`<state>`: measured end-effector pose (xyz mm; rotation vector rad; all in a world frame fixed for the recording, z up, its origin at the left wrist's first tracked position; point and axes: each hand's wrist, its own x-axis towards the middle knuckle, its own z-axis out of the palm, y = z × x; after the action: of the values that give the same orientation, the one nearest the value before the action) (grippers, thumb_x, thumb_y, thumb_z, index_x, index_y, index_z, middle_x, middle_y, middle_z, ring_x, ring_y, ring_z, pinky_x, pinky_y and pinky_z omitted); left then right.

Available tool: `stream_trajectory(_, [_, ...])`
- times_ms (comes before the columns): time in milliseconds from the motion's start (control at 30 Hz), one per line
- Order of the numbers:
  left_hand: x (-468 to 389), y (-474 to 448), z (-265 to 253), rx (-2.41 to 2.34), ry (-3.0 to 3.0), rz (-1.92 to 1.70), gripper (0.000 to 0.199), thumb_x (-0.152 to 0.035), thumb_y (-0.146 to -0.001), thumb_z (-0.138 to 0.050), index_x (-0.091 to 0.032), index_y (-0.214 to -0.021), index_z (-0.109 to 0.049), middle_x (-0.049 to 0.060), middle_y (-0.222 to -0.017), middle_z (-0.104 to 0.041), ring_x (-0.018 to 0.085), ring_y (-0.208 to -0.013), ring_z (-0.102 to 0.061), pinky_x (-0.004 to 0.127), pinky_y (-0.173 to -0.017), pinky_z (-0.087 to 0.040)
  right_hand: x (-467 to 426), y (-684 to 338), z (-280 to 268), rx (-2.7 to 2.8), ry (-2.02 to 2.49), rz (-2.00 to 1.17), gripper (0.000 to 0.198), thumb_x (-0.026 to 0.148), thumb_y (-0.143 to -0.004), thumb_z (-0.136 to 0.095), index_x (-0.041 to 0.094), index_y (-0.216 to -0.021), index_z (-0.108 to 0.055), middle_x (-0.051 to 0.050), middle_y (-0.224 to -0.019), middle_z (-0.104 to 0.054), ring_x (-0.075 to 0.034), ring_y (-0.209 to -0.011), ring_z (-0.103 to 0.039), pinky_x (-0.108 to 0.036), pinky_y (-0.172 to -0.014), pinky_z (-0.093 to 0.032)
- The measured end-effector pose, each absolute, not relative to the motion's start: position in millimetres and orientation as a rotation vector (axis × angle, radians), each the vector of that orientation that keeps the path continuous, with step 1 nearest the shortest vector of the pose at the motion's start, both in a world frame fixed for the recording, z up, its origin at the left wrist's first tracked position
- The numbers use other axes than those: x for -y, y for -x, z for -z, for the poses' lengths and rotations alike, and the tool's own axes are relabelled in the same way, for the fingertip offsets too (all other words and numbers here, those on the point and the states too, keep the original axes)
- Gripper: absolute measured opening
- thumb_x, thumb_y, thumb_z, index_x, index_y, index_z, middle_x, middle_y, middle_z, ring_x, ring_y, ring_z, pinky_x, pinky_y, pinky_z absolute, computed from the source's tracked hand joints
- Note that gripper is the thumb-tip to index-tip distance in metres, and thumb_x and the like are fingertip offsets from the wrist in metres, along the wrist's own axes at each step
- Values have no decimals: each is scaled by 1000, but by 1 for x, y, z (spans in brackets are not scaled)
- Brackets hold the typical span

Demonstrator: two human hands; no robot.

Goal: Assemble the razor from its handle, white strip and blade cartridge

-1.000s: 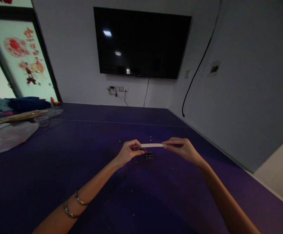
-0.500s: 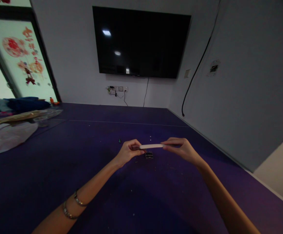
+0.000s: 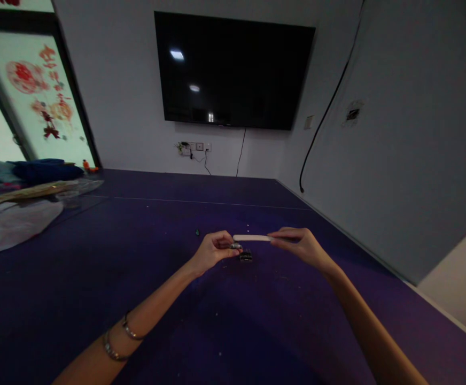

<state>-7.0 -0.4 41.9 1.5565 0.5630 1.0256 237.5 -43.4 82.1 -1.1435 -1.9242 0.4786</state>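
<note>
My right hand (image 3: 295, 238) is closed, pinching the right end of a slim white piece (image 3: 252, 238) with rounded ends, seen edge-on. It is held nearly level above the purple surface; its exact kind is unclear. My left hand (image 3: 216, 247) is closed too, with a small shiny silvery piece (image 3: 236, 246) between thumb and fingers, too small to name. This silvery piece sits just under the white piece's left end; whether they touch I cannot tell. Just below lies a small dark block (image 3: 246, 256) with pale markings, partly behind my left fingertips.
The broad purple surface (image 3: 145, 299) carries a small dark bit (image 3: 197, 232) and scattered specks. Plastic sheeting (image 3: 20, 224) and dark blue cloth (image 3: 48, 171) lie at left. A black cable (image 3: 323, 117) hangs down the right wall; a television (image 3: 233, 69) hangs ahead.
The white piece's left end has risen slightly and come away from my left fingers, which now show the silvery piece. My right hand has barely moved.
</note>
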Motion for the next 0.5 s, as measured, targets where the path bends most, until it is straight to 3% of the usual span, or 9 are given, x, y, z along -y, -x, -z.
stream_trajectory(500, [2,9,-45,-557,-1575,-1038,17,-15,-63,-71,-14,-70,-55,4,-76,-69,15,-75,-63,30,-74,-46,40,-245,-80,1959,1091,-544,24,38,-73,-63,23,-89,-72,-6,-87,-69,-20,-81,-62,-30,-69,-47])
